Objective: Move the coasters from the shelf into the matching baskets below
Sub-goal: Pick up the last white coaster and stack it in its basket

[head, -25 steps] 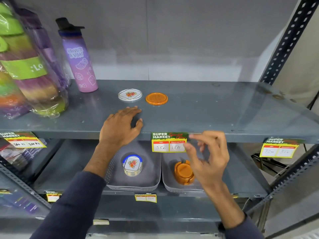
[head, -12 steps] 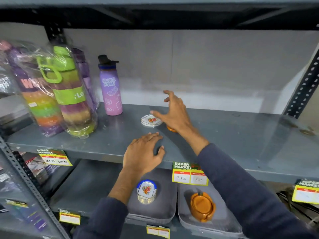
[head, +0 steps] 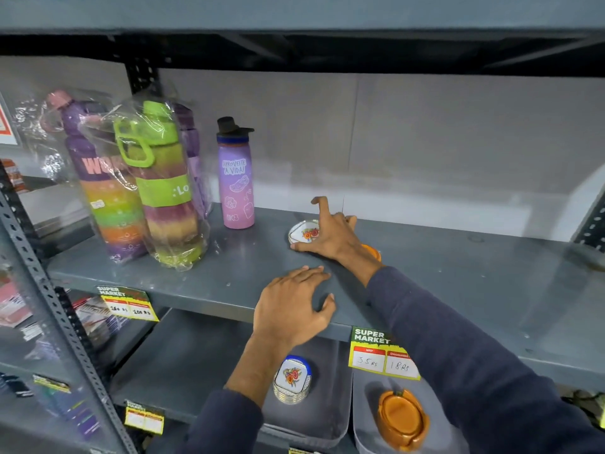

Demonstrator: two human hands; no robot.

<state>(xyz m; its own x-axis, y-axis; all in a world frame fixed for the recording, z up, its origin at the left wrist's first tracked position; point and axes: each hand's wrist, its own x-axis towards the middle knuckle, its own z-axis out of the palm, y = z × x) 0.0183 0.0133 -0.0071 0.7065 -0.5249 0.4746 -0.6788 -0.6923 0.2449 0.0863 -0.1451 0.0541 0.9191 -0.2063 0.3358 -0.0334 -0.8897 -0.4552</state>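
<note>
1. My right hand [head: 330,235] is out over the grey shelf [head: 458,276], fingers spread, thumb tip touching the front edge of the white flowered coaster [head: 302,231]. Index finger sticks up. Nothing gripped; the hand is not closed on the coaster.
2. White flowered coaster lies flat on the shelf, just right of the purple bottle [head: 236,178].
3. Orange coaster [head: 373,251] lies on the shelf too, mostly hidden behind my right wrist; only a sliver shows.
4. My left hand [head: 294,306] rests palm down on the front part of the shelf, fingers loosely spread, empty.
5. Below: the left basket [head: 330,417] holds a stack of flowered coasters [head: 292,379]; the right basket [head: 363,430] holds a stack of orange coasters [head: 402,419]. The baskets sit side by side.
6. Price tag [head: 381,355] hangs on the shelf edge above the baskets, reads 35 Rs and 18 Rs.
7. Wrapped multicolour bottles [head: 157,188] stand at the shelf's left, beside the purple bottle.
8. Both sleeves [head: 474,371] are dark blue.
</note>
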